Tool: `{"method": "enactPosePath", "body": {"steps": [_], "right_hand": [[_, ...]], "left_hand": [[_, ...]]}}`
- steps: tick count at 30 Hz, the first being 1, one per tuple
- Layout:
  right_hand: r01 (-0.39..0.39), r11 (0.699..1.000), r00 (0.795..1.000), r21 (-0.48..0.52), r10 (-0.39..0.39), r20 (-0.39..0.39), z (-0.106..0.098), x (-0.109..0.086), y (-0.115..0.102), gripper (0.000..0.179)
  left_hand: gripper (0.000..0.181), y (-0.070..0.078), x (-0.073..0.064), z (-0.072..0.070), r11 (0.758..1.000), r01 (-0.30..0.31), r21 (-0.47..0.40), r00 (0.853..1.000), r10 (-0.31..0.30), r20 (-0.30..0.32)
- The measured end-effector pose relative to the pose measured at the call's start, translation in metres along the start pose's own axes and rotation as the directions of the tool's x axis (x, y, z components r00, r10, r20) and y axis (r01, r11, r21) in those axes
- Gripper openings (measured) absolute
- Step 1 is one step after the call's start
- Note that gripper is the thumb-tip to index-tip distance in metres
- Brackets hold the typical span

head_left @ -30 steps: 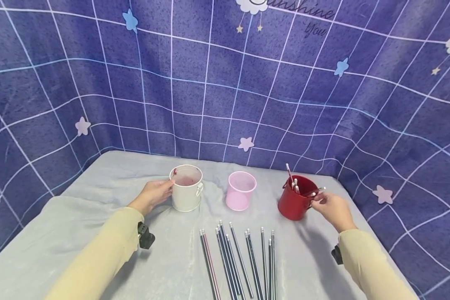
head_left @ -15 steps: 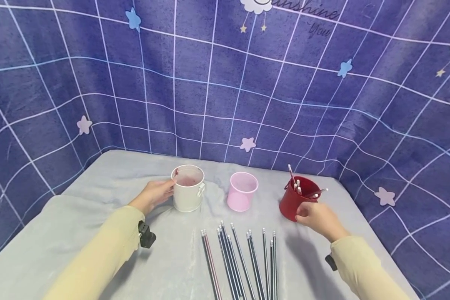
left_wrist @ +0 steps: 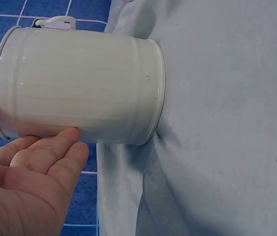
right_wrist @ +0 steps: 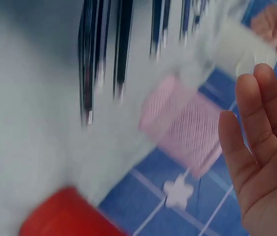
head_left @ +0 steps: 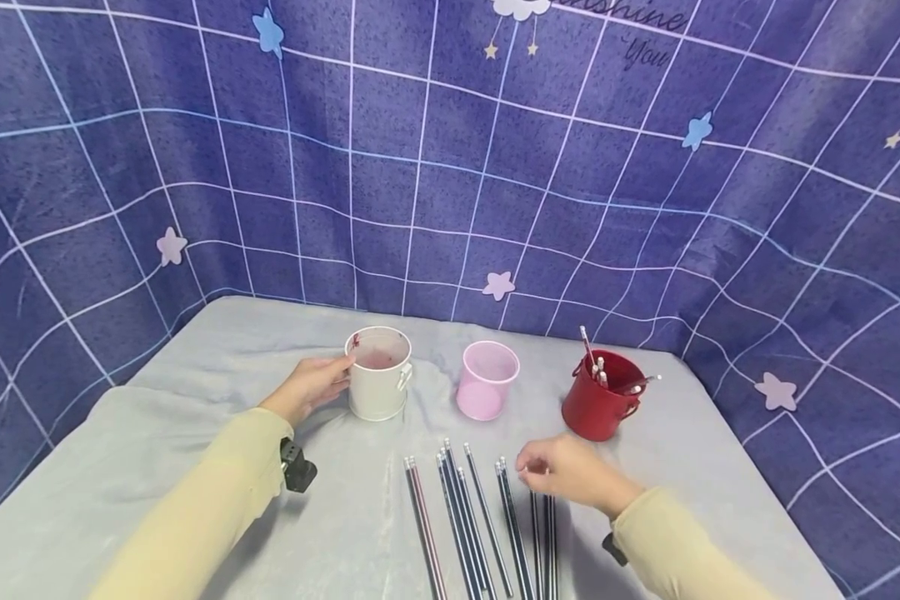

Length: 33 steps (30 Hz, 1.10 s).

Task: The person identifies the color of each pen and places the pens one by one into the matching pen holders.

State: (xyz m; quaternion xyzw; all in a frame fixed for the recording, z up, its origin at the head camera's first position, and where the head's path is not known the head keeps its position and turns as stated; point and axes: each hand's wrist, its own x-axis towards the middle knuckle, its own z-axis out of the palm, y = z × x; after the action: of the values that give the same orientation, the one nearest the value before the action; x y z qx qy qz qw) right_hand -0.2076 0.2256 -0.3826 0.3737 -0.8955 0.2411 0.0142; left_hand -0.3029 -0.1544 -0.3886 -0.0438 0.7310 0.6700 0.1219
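Observation:
My left hand [head_left: 311,387] holds the near left side of a white metal bucket [head_left: 378,392], thumb at the rim and fingers along the outer wall, as the left wrist view shows. The bucket [left_wrist: 79,83] stands upright on the cloth. My right hand [head_left: 570,471] is above the upper ends of the rightmost dark pencils [head_left: 543,542], fingers loosely bent, nothing visible in them. In the right wrist view its fingers [right_wrist: 261,113] are apart from everything. Several more dark pencils [head_left: 461,517] and a reddish one [head_left: 427,533] lie in loose groups, white eraser ends pointing away.
A pink cup [head_left: 482,398] stands between the white bucket and a red bucket [head_left: 596,408]. Several pencils [head_left: 600,371] lean inside the red bucket. Grey cloth [head_left: 330,517] covers the surface, and a blue grid curtain [head_left: 420,192] hangs behind and at both sides.
My right hand has left the red bucket's right side, passed in front of it and moved left and nearer, over the pencils. My left hand has stayed at the white bucket.

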Motion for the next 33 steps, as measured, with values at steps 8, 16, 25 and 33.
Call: {"method": "enactPosePath", "body": {"steps": [8,16,25,33], "right_hand": [[0.114,0.991,0.989,-0.064,-0.108,0.101,0.028,0.013,-0.02,0.006],[0.259,0.942,0.952,-0.212,-0.211,0.224,0.051,0.035,-0.04,0.005],[0.257,0.908,0.934,-0.331,-0.145,0.326,0.074,0.058,-0.06,0.007],[0.257,0.915,0.92,-0.312,-0.133,0.37,0.086,0.06,-0.065,0.01]], "left_hand": [[0.058,0.0,0.001,0.0,1.0,-0.011,0.024,1.0,0.011,0.022],[0.054,0.002,0.005,0.002,0.997,-0.023,0.072,0.998,0.027,-0.059],[0.056,0.0,0.006,-0.002,0.995,-0.03,0.096,1.0,0.029,0.01],[0.054,0.001,0.007,0.001,0.996,-0.012,0.09,1.0,0.014,-0.016]]}}
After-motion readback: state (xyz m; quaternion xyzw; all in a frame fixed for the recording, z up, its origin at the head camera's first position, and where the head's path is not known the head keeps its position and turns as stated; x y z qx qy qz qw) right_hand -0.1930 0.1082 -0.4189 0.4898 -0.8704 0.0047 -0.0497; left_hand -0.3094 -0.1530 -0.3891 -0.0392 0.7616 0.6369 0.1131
